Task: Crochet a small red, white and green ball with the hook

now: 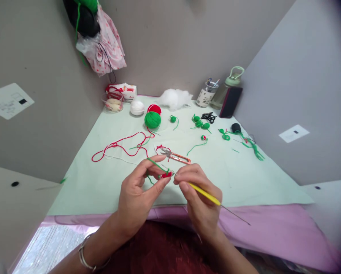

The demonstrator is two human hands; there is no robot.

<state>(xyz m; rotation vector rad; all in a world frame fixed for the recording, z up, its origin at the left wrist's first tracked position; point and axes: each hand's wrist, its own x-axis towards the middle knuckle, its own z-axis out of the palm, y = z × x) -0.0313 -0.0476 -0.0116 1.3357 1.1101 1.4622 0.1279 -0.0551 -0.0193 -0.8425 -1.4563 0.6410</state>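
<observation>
Between the thumb and fingers of my left hand (140, 190) is a small red and green crochet piece (166, 175). A green yarn strand (156, 163) runs from it over my left index finger. My right hand (200, 194) grips a crochet hook (206, 194) by its yellow handle, with a thin metal shaft at each end. The hook's front end meets the piece; whether it is through a stitch I cannot tell. Just beyond my fingertips lie orange-handled thread snips (177, 156), near a small tangle of red yarn (162, 147).
Red yarn (124, 150) loops across the left of the table. Behind it are green (152, 120), red (154, 109) and white (137, 108) yarn balls, and white stuffing (174, 99). Small green crochet pieces (199, 123) lie to the right, before a pen cup (206, 95), bottle (224, 91) and phone (230, 102).
</observation>
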